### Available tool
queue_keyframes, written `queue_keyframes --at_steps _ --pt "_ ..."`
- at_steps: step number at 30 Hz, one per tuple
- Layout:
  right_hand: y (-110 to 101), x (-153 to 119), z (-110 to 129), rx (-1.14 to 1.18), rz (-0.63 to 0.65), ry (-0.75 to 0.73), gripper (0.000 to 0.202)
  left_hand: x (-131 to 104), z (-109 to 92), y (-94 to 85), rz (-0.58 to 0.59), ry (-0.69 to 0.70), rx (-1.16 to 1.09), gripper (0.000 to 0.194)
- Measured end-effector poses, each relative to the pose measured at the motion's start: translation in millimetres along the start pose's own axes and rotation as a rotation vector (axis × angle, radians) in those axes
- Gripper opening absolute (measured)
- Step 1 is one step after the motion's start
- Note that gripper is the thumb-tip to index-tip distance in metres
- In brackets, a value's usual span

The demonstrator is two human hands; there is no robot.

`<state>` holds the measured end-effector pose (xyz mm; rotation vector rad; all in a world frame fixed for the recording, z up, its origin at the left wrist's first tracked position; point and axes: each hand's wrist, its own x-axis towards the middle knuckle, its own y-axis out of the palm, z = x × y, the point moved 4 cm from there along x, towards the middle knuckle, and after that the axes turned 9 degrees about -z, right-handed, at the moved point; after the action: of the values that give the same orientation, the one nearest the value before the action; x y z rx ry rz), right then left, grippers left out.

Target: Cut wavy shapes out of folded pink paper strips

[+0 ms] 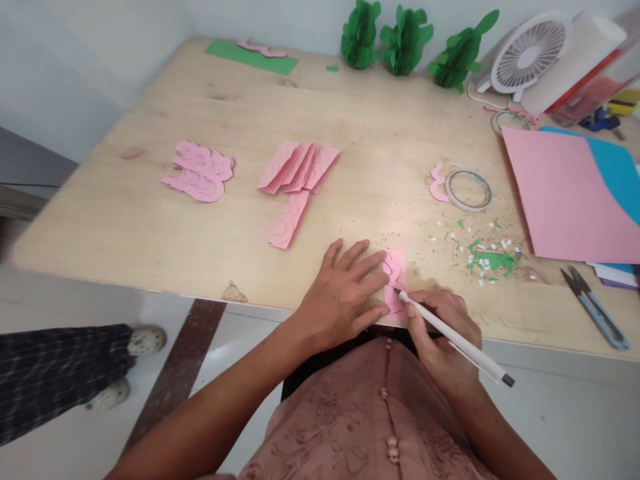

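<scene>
My right hand [445,330] grips a white pen [457,339] with a dark end cap. Its tip rests on a small pink paper piece [397,308] at the table's near edge, where curved outlines are drawn. Fingers spread, my left hand [347,290] lies flat with its fingertips on the left side of that piece. Farther off sit a stack of folded pink strips [300,167] marked with similar curves and a pile of pink scalloped cut-outs [200,170]. One pink cut-out [439,183] lies beside a roll of tape [469,191].
Green and white scraps [494,259] are scattered to the right, near thread snips [595,307] and pink sheets [570,193]. Several green paper shapes [405,40] and a white fan [530,57] stand at the back. Another person's leg [65,373] shows at left.
</scene>
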<state>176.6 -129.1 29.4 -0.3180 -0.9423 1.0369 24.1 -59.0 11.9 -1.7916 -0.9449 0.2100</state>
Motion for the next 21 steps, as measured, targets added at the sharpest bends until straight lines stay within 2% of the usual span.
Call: queue_keyframes --at_steps 21 --pt "-5.2 -4.1 -0.2 -0.014 -0.003 -0.023 0.011 -0.4 -0.5 0.1 -0.007 0.007 0.003 0.029"
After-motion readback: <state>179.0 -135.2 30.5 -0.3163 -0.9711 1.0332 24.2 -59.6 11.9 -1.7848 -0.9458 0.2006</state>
